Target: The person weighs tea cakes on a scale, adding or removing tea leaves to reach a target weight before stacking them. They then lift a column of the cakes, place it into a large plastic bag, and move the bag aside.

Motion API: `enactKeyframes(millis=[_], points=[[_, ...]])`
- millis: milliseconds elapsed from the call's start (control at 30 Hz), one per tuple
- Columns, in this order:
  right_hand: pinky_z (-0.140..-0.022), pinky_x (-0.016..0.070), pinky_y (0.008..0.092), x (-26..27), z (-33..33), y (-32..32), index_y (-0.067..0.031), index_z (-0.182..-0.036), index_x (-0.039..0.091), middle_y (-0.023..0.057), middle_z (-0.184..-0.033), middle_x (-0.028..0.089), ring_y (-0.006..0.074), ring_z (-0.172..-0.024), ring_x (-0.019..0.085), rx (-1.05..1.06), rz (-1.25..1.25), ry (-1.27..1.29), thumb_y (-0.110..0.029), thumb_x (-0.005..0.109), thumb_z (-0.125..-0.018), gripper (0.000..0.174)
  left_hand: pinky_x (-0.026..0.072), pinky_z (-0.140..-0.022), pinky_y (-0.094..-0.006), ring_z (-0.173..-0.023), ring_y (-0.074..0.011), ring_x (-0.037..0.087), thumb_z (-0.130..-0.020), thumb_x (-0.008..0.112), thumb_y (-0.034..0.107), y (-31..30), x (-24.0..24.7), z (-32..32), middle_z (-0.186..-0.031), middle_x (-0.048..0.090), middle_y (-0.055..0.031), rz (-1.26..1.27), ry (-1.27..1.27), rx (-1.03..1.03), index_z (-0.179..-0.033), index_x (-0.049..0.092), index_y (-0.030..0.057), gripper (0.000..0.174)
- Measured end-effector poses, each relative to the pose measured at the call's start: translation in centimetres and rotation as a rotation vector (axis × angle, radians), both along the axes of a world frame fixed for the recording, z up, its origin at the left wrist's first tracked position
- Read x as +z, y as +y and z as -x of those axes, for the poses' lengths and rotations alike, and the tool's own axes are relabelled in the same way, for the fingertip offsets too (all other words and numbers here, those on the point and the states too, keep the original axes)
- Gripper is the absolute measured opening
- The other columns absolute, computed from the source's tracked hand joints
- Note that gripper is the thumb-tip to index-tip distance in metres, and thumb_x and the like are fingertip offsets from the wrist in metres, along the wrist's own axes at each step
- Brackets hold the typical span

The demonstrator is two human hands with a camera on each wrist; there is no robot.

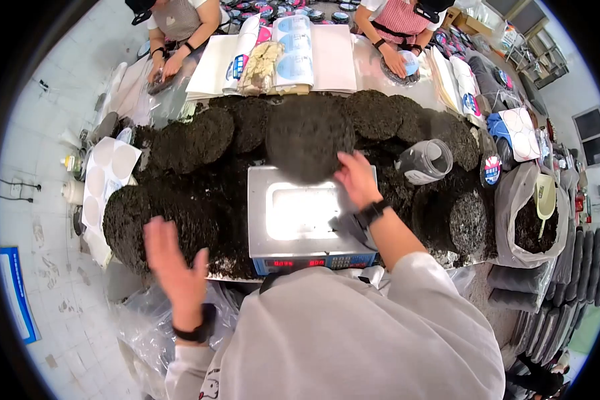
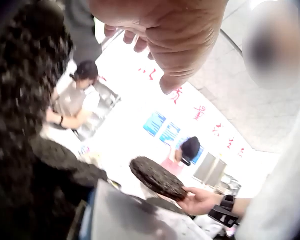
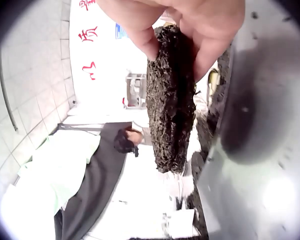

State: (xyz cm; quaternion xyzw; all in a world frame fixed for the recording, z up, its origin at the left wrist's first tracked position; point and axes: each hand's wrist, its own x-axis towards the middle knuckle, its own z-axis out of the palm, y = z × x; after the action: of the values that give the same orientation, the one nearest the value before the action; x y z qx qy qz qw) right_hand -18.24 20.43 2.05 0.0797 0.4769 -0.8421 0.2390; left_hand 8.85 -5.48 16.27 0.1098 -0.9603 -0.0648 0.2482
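My right hand [image 1: 360, 179] pinches the edge of a dark round cake [image 1: 310, 137] above the far edge of the silver scale [image 1: 259, 207]. In the right wrist view the cake [image 3: 171, 100] is edge-on between the thumb and fingers of my right hand [image 3: 175, 30], over the scale plate [image 3: 230, 200]. My left hand [image 1: 173, 267] is raised with fingers extended, holding nothing, near a large dark cake stack [image 1: 127, 220] at the left. The left wrist view shows the palm of my left hand [image 2: 165, 35] and the held cake [image 2: 157, 177] beyond it.
Dark cakes [image 1: 207, 137] line the back of the table. A clear jar [image 1: 425, 162] lies tilted at the right, near a bag [image 1: 507, 247] holding dark material and a green scoop [image 1: 545, 197]. A circle-marked sheet [image 1: 100, 177] is at the left. Two people work across the table.
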Motion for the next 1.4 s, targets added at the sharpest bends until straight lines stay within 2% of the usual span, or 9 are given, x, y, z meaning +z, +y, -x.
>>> enactKeyframes(millis=[133, 267, 467, 633, 933, 1067, 1100, 1167, 1400], points=[[-0.077, 0.0512, 0.0356, -4.6, 7.7, -1.6, 0.0004, -0.112, 0.052, 0.0082, -0.095, 0.057, 0.0194, -0.087, 0.057, -0.154, -0.128, -0.165, -0.017, 0.071, -0.080, 0.041, 0.0250, -0.109, -0.0446, -0.133, -0.0371, 0.031, -0.078, 0.069, 0.026, -5.4, 0.2, -0.7, -0.142, 0.037, -0.0204, 0.130, -0.221, 0.286, -0.138, 0.037, 0.0003, 0.073], [-0.084, 0.0497, 0.0344, -1.9, 4.1, 4.9, 0.0028, -0.133, 0.038, 0.0151, -0.115, 0.059, 0.0238, -0.103, 0.058, -0.161, -0.164, 0.107, -0.015, 0.072, -0.078, 0.067, 0.0334, -0.104, -0.0430, -0.126, -0.0350, 0.041, -0.088, 0.060, 0.025, -12.1, -3.1, -2.8, -0.137, 0.044, -0.0186, 0.044, -0.337, 0.234, -0.136, 0.042, 0.0023, 0.056], [-0.101, 0.0394, 0.0400, 4.0, -5.5, 26.5, -0.0016, -0.135, 0.039, 0.0210, -0.137, 0.042, 0.0355, -0.124, 0.043, -0.326, -1.673, 0.767, -0.026, 0.079, -0.070, 0.080, 0.0334, -0.105, -0.0419, -0.127, -0.0321, 0.041, -0.096, 0.048, 0.037, -12.9, -2.4, -2.2, -0.136, 0.046, -0.0171, 0.129, -0.417, 0.361, -0.136, 0.043, 0.0038, 0.053], [-0.106, 0.0341, 0.0425, -2.0, -9.6, 35.7, -0.0042, -0.136, 0.040, 0.0210, -0.140, 0.039, 0.0364, -0.130, 0.037, 0.056, -2.075, 0.416, -0.040, 0.076, -0.071, 0.082, 0.0380, -0.099, -0.0396, -0.121, -0.0324, 0.048, -0.095, 0.052, 0.033, -13.1, -0.6, -1.2, -0.132, 0.050, -0.0182, -0.070, -0.517, 0.400, -0.133, 0.047, 0.0010, 0.050], [-0.100, 0.0402, 0.0397, -1.6, -9.9, 38.5, -0.0072, -0.129, 0.050, 0.0151, -0.129, 0.054, 0.0329, -0.120, 0.049, -0.113, -1.810, 0.576, -0.018, 0.059, -0.083, 0.048, 0.0360, -0.102, -0.0371, -0.123, -0.0297, 0.047, -0.093, 0.055, 0.025, -16.0, 0.7, -2.3, -0.135, 0.048, -0.0169, -0.271, -0.509, 0.224, -0.135, 0.044, 0.0002, 0.050], [-0.087, 0.0480, 0.0363, 3.4, -9.8, 38.4, -0.0025, -0.117, 0.057, 0.0143, -0.108, 0.065, 0.0266, -0.098, 0.062, -1.030, -1.422, 0.561, -0.008, 0.051, -0.088, 0.030, 0.0321, -0.105, -0.0371, -0.125, -0.0302, 0.044, -0.091, 0.057, 0.020, -17.6, -0.9, -3.8, -0.140, 0.042, -0.0167, -0.176, -0.427, 0.162, -0.138, 0.039, 0.0004, 0.054], [-0.089, 0.0478, 0.0360, 5.3, -10.2, 37.5, -0.0014, -0.117, 0.056, 0.0122, -0.111, 0.064, 0.0248, -0.100, 0.061, -1.112, -0.818, 0.531, -0.009, 0.051, -0.090, 0.029, 0.0320, -0.105, -0.0373, -0.125, -0.0315, 0.044, -0.091, 0.057, 0.020, -18.7, -2.2, -4.2, -0.138, 0.044, -0.0179, -0.196, -0.499, 0.125, -0.136, 0.041, -0.0001, 0.052], [-0.094, 0.0479, 0.0373, 7.0, -11.1, 32.6, -0.0030, -0.118, 0.054, 0.0072, -0.117, 0.060, 0.0219, -0.105, 0.059, -0.956, 0.205, 0.352, -0.010, 0.052, -0.092, 0.027, 0.0329, -0.104, -0.0370, -0.124, -0.0324, 0.045, -0.091, 0.056, 0.020, -17.7, -1.7, -4.2, -0.136, 0.047, -0.0188, -0.164, -0.493, 0.138, -0.135, 0.043, -0.0008, 0.050], [-0.098, 0.0440, 0.0414, 8.9, -13.1, 15.4, -0.0065, -0.121, 0.051, 0.0061, -0.119, 0.059, 0.0231, -0.112, 0.056, -0.375, 0.445, 0.154, -0.011, 0.050, -0.094, 0.028, 0.0371, -0.100, -0.0361, -0.117, -0.0342, 0.051, -0.093, 0.052, 0.023, -15.7, 0.9, -3.4, -0.126, 0.055, -0.0190, -0.122, -0.493, 0.099, -0.127, 0.052, -0.0014, 0.041]])
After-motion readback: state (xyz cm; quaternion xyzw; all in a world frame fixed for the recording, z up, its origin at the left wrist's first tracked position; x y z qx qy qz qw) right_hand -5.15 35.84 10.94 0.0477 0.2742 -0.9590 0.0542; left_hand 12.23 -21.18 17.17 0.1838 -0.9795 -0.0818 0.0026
